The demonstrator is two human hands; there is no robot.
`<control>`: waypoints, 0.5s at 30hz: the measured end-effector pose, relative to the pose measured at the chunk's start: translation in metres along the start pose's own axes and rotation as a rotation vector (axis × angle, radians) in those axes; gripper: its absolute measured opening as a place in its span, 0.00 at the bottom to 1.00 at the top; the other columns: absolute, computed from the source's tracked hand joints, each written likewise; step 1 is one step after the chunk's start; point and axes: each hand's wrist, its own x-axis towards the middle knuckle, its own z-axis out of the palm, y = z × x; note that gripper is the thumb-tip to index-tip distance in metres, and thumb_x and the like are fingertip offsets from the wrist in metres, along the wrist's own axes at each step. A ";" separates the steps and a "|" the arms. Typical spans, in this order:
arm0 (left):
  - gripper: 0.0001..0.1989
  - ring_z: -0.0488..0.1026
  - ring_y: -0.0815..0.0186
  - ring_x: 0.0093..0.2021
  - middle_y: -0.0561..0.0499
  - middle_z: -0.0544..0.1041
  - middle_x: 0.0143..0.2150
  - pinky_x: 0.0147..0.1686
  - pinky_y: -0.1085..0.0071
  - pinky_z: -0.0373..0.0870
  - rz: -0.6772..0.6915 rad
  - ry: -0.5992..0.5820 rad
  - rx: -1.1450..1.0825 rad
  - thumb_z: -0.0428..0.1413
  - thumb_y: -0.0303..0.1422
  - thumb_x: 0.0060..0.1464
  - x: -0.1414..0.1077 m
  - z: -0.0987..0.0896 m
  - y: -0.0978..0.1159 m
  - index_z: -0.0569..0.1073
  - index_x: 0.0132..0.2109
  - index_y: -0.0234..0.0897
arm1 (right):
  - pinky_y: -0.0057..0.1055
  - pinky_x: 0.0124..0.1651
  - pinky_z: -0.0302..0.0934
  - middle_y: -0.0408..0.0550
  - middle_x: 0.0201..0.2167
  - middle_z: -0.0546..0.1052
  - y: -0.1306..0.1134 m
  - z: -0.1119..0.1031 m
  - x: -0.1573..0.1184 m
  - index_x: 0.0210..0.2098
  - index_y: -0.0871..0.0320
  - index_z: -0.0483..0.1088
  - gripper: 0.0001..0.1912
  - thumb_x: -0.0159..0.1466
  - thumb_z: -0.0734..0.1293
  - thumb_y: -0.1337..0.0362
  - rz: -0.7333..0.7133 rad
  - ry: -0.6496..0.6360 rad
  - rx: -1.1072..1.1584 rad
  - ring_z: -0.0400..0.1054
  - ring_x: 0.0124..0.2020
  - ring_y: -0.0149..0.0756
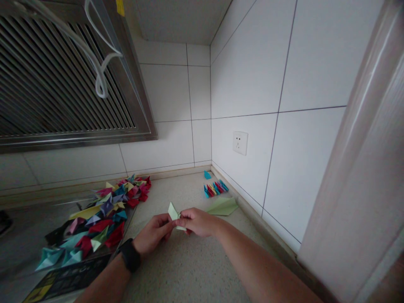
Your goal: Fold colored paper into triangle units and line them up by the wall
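A pale green piece of folded paper is pinched between my two hands above the countertop, one pointed flap standing up and a lower edge showing beneath my fingers. My left hand, with a dark watch on its wrist, grips the paper from the left, thumb and fingers closed. From the right, my right hand holds it with thumb and fingertips; part of the paper is hidden behind them. Just beyond my right hand lies a flat sheet of green paper with pointed ends.
Several folded paper pieces in many colours are heaped at left. A row of small folded pieces and a blue one sit near the back corner of the countertop. A range hood overhangs the left; a socket is on the right wall.
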 end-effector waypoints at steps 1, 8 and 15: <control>0.19 0.56 0.74 0.20 0.57 0.62 0.20 0.21 0.76 0.52 0.001 -0.003 0.006 0.52 0.47 0.54 0.000 0.000 0.000 0.67 0.30 0.33 | 0.22 0.25 0.52 0.40 0.21 0.67 0.001 0.000 0.000 0.30 0.60 0.66 0.24 0.61 0.60 0.43 0.006 -0.003 0.002 0.58 0.20 0.24; 0.19 0.56 0.73 0.20 0.57 0.63 0.20 0.21 0.76 0.51 -0.011 -0.010 0.026 0.52 0.47 0.54 -0.001 0.000 0.003 0.67 0.30 0.33 | 0.21 0.25 0.52 0.40 0.22 0.68 0.001 -0.001 -0.001 0.32 0.60 0.67 0.24 0.60 0.61 0.43 0.018 -0.034 0.005 0.57 0.21 0.24; 0.17 0.55 0.73 0.20 0.57 0.62 0.20 0.21 0.76 0.52 0.008 -0.024 0.000 0.52 0.45 0.54 -0.001 0.000 0.002 0.68 0.31 0.33 | 0.21 0.26 0.52 0.41 0.22 0.69 -0.001 -0.002 -0.001 0.32 0.61 0.67 0.25 0.60 0.60 0.43 0.050 -0.068 0.007 0.58 0.21 0.25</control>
